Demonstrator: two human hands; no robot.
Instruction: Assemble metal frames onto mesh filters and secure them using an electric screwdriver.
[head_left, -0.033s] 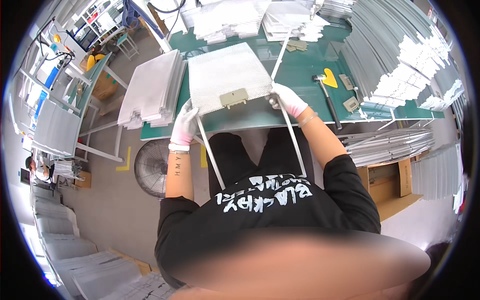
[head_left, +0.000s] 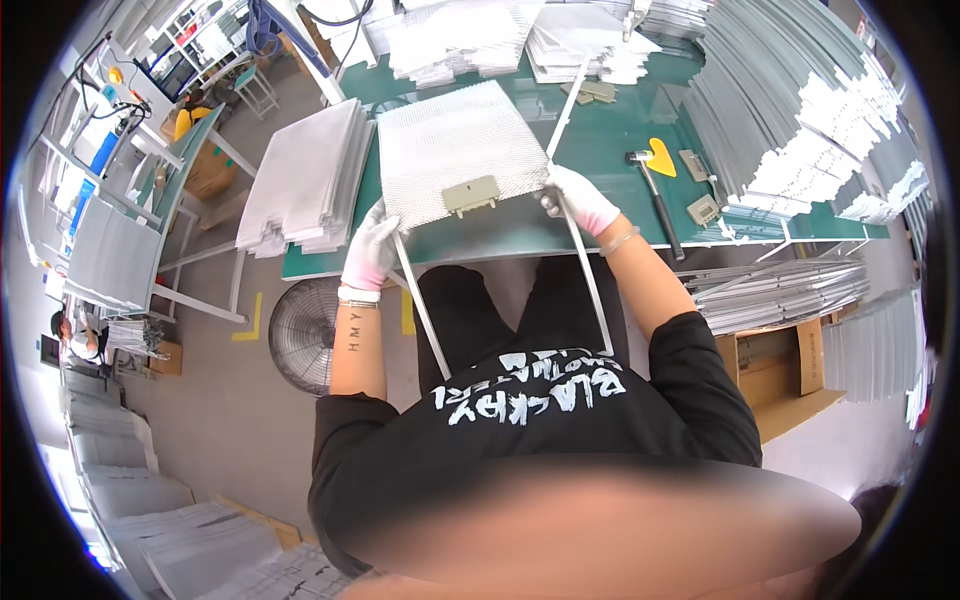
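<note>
A pale metal mesh panel lies tilted above the green table, between my two gloved hands. On its near edge sits a beige plastic piece with small prongs. My left hand is closed at the panel's near left corner, where a thin metal strip runs down toward my lap. At the near right corner, my right hand is closed around a long metal strip, which seems bent into a frame with the left one. Another strip length extends beyond my right hand. The fingertips are partly hidden.
A stack of mesh panels stands left on the green table. A hammer, a yellow heart-shaped piece and beige plastic parts lie right. Tall panel stacks rise farther right. A floor fan stands below left.
The mesh panel, its beige piece and my right hand have shifted very slightly to the right. Both hands keep their hold.
</note>
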